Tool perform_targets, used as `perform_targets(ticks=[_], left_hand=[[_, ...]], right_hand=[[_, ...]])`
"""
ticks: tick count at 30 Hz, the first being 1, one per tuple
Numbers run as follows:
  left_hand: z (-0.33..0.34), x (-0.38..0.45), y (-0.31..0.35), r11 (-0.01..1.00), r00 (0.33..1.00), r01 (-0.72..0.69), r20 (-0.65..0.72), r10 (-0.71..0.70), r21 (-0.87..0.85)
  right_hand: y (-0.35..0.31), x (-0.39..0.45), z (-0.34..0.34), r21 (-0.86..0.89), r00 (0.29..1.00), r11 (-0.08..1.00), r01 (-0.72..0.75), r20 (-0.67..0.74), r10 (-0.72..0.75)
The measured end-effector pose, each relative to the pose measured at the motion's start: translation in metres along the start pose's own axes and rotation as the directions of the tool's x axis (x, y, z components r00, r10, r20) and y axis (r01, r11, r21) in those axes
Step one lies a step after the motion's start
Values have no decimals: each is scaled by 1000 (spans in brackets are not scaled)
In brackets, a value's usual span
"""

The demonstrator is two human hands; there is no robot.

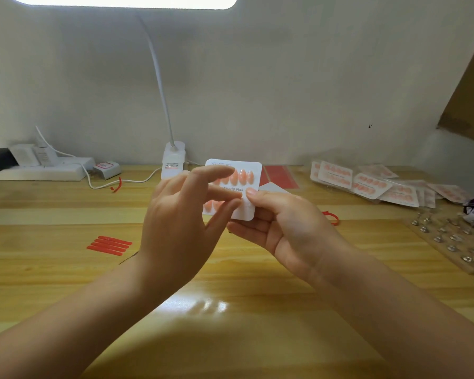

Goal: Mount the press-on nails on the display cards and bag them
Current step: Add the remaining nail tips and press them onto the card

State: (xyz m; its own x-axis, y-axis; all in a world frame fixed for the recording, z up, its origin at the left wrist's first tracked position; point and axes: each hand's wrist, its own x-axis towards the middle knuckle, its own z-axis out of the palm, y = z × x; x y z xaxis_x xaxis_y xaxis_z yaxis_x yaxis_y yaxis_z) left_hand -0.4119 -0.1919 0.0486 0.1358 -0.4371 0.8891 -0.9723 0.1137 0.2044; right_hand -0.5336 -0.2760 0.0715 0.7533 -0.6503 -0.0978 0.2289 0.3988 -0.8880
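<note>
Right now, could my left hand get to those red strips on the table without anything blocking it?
Probably yes. The red strips lie on bare table to the outer side of the left hand, nothing between them. But its fingers are on the display card, so they'd have to let go first.

The tabletop (257, 337) is glossy varnished wood with pale grain. The display card (253, 170) looks like matt white paper, its nails (242, 177) smooth, shiny peach plastic. Finished cards (367, 184) lie in glossy clear plastic.
</note>
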Motion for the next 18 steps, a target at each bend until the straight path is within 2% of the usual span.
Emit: perform_targets(ticks=[11,18], left_hand=[[4,-3,-4,995,995,-87,-51,89,40],[1,0,-9,995,995,-79,-58,82,53]], right_hand=[[1,1,1,-14,1000,1000,1,-23,-1],[-1,0,1,21,1000,1000,5,-22,-4]])
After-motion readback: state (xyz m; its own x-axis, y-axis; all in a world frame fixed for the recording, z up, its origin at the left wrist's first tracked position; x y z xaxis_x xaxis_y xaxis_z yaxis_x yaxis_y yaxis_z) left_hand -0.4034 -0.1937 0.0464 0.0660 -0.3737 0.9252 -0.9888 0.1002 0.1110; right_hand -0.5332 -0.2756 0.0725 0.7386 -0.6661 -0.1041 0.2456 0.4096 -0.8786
